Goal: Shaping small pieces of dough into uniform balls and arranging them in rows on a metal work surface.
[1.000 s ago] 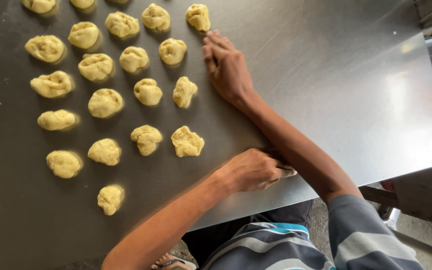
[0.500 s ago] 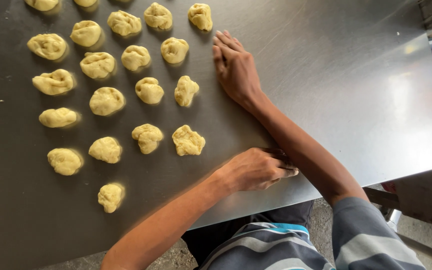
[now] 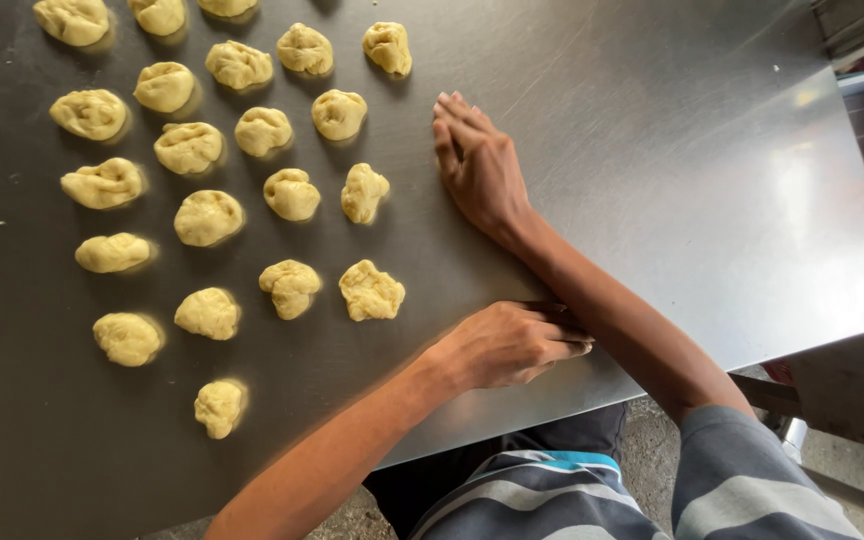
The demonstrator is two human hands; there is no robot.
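Head view, looking down on a steel table (image 3: 672,160).

- Right hand (image 3: 480,165): lay flat on the table, palm down, fingers straight and close together, holding nothing. It rested just right of the dough lumps, touching none of them.
- Left hand (image 3: 512,345): sat near the table's front edge, fingers curled in and pointing right, the tips against the right forearm (image 3: 612,330). Whether it gripped anything could not be told (the fingers hid the palm).
- Dough lumps (image 3: 207,217): pale yellow, rough and knobbly, set apart from one another in loose slanting rows over the left half of the table, some cut off by the upper edge of the view.
- Nearest lump to the right hand (image 3: 364,192): just left of the wrist, with bare steel between.
- Nearest lump to the left hand (image 3: 371,290): up and left of the knuckles, not touching.
- Lone lump (image 3: 219,407): lowest of the set, near the left arm.
- Striped shirt (image 3: 552,495): grey with a blue band, seen below the table edge.
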